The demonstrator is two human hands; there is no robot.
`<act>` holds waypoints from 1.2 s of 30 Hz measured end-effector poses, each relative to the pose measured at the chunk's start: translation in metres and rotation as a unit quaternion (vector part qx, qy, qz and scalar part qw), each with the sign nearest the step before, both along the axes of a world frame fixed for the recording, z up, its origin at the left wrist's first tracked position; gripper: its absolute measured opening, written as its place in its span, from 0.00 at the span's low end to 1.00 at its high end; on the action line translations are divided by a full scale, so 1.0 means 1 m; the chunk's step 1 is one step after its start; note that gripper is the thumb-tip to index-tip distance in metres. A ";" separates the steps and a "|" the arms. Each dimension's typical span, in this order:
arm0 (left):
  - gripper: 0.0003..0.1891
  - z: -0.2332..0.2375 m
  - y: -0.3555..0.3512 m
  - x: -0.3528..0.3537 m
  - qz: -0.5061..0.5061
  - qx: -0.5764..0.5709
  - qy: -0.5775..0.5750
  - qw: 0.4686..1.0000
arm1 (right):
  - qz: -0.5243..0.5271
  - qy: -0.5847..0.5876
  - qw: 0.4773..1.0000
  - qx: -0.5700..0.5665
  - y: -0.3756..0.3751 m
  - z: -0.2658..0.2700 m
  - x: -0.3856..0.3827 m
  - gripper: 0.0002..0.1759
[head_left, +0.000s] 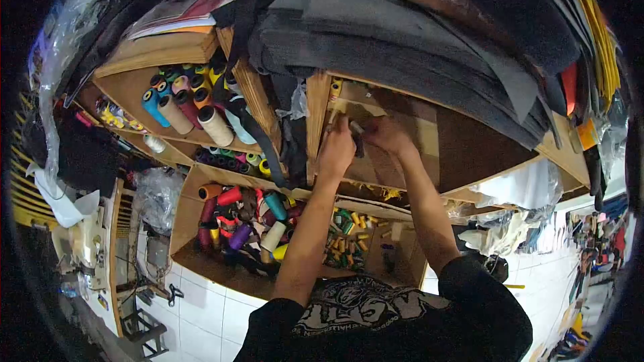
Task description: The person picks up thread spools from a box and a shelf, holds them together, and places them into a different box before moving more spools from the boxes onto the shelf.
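Both hands reach into a wooden shelf compartment (419, 144) and come close together there. My left hand (337, 151) is closed, its fingertips pinched at the compartment's left side. My right hand (388, 137) is also closed, its fingers bent towards the left hand. Between them shows a small pale piece (356, 127), too small and dim to name. What each hand grips is mostly hidden by the fingers. A small yellow spool (336, 85) stands at the compartment's upper left corner. Below the forearms, a cardboard box (194, 191) holds thread cones and many small spools.
Large thread cones (215, 126) fill the shelf to the left. Folded dark grey fabric (376, 40) is stacked above the compartment and overhangs it. A wooden divider (318, 117) borders the compartment's left side. Clear plastic bags (530, 188) hang at the right. A sewing machine (87, 241) stands far left.
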State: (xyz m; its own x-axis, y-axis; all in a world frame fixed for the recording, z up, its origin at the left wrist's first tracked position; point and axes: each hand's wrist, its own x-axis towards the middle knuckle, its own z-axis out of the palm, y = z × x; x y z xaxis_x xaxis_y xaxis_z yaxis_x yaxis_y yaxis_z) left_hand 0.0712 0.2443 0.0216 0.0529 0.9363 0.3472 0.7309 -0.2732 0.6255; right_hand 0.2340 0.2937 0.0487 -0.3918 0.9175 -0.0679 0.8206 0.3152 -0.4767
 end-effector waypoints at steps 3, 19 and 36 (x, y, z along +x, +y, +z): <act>0.22 -0.005 0.000 -0.001 0.018 0.043 0.037 0.998 | 0.007 -0.080 0.997 -0.015 0.001 0.011 -0.006 0.22; 0.22 -0.004 0.005 0.003 0.010 -0.047 0.008 0.999 | -0.124 0.264 0.905 0.309 0.098 -0.073 -0.022 0.26; 0.25 -0.019 0.013 0.003 0.002 -0.007 -0.045 0.999 | -0.183 0.223 0.906 0.309 0.090 -0.061 -0.069 0.25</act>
State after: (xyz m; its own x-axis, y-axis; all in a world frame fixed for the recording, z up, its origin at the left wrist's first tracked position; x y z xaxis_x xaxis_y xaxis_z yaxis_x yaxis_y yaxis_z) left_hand 0.0744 0.2574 0.0023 0.0179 0.9415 0.3365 0.6734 -0.2601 0.6920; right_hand 0.1651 0.3834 -0.0125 0.0846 0.8003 0.5936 0.6933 0.3806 -0.6120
